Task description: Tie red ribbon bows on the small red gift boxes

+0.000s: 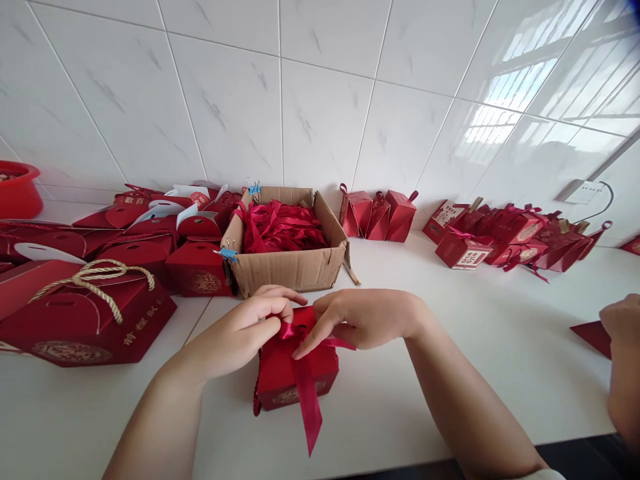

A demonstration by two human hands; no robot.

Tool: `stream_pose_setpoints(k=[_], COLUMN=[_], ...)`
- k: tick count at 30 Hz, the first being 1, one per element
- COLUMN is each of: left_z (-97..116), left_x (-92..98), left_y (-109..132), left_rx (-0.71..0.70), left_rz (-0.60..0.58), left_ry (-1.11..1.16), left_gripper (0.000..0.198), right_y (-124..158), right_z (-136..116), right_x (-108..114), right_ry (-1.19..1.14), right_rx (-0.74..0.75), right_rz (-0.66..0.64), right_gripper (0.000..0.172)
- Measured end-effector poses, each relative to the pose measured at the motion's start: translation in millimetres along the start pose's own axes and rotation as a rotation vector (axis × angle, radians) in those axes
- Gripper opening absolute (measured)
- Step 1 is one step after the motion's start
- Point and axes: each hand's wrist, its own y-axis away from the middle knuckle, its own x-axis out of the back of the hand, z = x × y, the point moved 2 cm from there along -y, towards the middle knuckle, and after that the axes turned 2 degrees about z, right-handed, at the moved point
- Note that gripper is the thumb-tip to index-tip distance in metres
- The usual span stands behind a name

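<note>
A small red gift box [277, 373] with gold print stands on the white table in front of me. Satin ribbon [309, 407] in deep red crosses its top, one tail hanging down the near side past the box's edge. My left hand [260, 317] pinches a loop of this ribbon between thumb and fingers at the box's upper left. From the right, my right hand [345, 320] bends over the box, its index finger touching the ribbon near the middle. The thumb and remaining fingers of that hand are partly hidden, and I cannot see whether they grip ribbon.
Behind the box stands a cardboard carton [290, 270] full of ribbons. Several red boxes [200, 267] crowd the left, one with a gold cord [100, 273]. More boxes [515, 230] sit at the back right. Another person's hand [623, 327] holds a red piece at the right edge.
</note>
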Motion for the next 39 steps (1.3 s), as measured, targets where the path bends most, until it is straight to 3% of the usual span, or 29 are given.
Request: stream_pose_setpoints(k=[13, 24, 32, 39], left_z=[5.6, 10.5, 6.7, 12.9], left_x=[-0.4, 2.5, -0.7, -3.0], left_y=[-1.5, 0.2, -0.1, 3.5], left_rx=[0.018, 0.084, 0.091, 0.039], left_rz=[0.012, -0.016, 0.014, 0.073], left_ry=[-0.001, 0.156, 0.053, 0.018], left_gripper=[0.023, 0.015, 0.031, 0.023], right_y=[-0.3, -0.8, -0.8, 7.2], right_z=[-1.5, -4.1, -3.2, -1.7], right_x=[0.8, 1.5, 1.0, 6.3], right_ry=[0.013, 0.009, -0.029, -0.095], right_rx=[-0.012, -0.026, -0.02, 0.035], right_rz=[-0.004, -0.018, -0.027, 0.094], right_gripper=[0.06, 0.058, 0.061, 0.047])
